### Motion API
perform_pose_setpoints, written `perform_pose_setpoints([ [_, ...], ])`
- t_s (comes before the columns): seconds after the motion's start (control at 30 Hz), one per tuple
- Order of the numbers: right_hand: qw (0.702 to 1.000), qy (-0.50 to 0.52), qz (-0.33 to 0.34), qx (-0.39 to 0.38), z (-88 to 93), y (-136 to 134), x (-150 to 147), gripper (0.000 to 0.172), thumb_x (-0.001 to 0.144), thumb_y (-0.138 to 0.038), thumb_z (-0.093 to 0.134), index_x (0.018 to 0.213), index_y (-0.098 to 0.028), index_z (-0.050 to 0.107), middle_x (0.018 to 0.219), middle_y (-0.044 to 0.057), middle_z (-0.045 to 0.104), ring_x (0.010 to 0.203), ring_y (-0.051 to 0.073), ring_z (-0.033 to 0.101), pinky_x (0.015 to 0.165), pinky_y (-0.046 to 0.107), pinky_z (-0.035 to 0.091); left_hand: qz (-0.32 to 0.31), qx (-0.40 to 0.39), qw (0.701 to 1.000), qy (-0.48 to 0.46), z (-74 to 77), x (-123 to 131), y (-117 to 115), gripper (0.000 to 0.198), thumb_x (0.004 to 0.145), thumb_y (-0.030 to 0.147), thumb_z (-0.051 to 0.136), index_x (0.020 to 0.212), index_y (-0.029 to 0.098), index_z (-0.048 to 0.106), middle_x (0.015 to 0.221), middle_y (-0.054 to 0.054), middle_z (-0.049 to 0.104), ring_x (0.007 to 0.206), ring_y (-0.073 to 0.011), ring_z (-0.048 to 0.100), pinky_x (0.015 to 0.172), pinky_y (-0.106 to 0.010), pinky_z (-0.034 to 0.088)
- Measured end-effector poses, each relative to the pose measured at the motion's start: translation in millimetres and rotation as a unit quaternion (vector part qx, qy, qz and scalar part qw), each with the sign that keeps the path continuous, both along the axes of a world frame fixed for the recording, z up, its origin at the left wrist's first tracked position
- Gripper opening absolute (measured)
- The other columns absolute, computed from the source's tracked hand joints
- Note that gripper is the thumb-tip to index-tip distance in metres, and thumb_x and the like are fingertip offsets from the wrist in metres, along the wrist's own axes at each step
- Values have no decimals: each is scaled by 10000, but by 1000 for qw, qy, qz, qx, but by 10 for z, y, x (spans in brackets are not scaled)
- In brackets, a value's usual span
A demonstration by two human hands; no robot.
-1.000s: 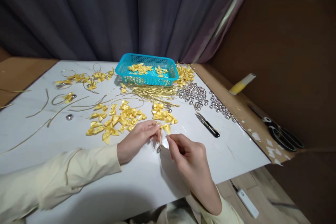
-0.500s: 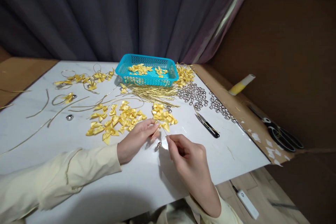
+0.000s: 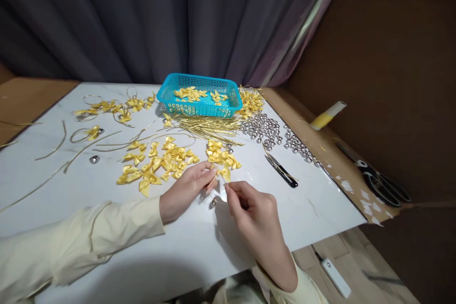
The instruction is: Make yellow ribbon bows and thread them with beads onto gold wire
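Note:
My left hand (image 3: 188, 187) is closed in a pinch on a yellow ribbon bow (image 3: 225, 174), at the near edge of the loose bows. My right hand (image 3: 258, 218) pinches a thin gold cord (image 3: 221, 202) just to the right. A silver heart-shaped bead (image 3: 214, 202) hangs on that cord below the fingertips, over the white tabletop. How the cord meets the bow is partly hidden by the fingers. Beyond my hands lie more yellow bows (image 3: 171, 159) in a loose spread.
A blue basket (image 3: 200, 110) with bows stands at the back. Gold cords (image 3: 210, 126) lie before it, silver beads (image 3: 261, 128) to their right. Black thread snips (image 3: 281, 171) and large scissors (image 3: 381, 183) lie at right. Looped cords with bows (image 3: 107, 106) sit back left.
My right fingertips have shifted slightly, and the hanging bead has swung a little left and down. The bow at my left fingers has turned slightly. Everything else stays put.

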State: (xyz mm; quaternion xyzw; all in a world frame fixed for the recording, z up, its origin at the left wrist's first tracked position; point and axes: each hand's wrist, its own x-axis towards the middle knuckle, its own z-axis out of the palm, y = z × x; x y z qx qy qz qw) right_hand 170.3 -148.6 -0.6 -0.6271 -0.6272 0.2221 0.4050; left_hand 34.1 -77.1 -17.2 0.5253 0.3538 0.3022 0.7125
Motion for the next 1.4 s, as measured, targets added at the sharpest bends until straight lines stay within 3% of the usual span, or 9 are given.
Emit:
perform_pose_setpoints([
  [0.33, 1000, -6, 5, 0, -19, 16, 6, 211, 853, -192, 442, 727, -147, 605, 493, -33, 493, 422, 82, 412, 435, 183, 332, -4, 19, 1000, 6, -1, -6, 8, 330, 883, 430, 487, 676, 184, 411, 536, 57, 409, 506, -99, 365, 542, -230, 332],
  [0.53, 999, -47, 15, -3, 0, 28, 11, 220, 839, -171, 434, 673, -158, 577, 482, -28, 496, 413, 88, 416, 431, 189, 321, 0, 101, 993, 53, -66, -21, 5, 248, 898, 387, 462, 762, 181, 448, 529, 70, 419, 503, -102, 380, 546, -236, 330],
  [0.8, 993, -107, 5, 53, -60, 5, -76, 231, 857, -127, 379, 715, -150, 559, 503, -15, 539, 384, 93, 453, 432, 202, 320, 23, 242, 960, 142, -102, -62, -41, 218, 950, 320, 371, 779, 195, 423, 579, 64, 454, 537, -107, 437, 586, -242, 356],
  [0.97, 984, -146, -5, 101, -102, -7, -169, 246, 848, -103, 340, 711, -155, 538, 468, -14, 522, 350, 109, 464, 412, 216, 311, 40, 280, 944, 170, -87, -71, -76, 206, 953, 288, 352, 791, 192, 433, 564, 72, 460, 519, -101, 453, 569, -230, 362],
  [1.4, 983, -129, 11, 127, -105, -4, -160, 223, 851, -87, 357, 725, -151, 529, 488, -24, 508, 360, 96, 463, 413, 204, 324, 43, 384, 906, 169, -81, -99, -76, 166, 945, 206, 337, 795, 193, 406, 570, 73, 441, 490, -89, 446, 534, -198, 371],
])
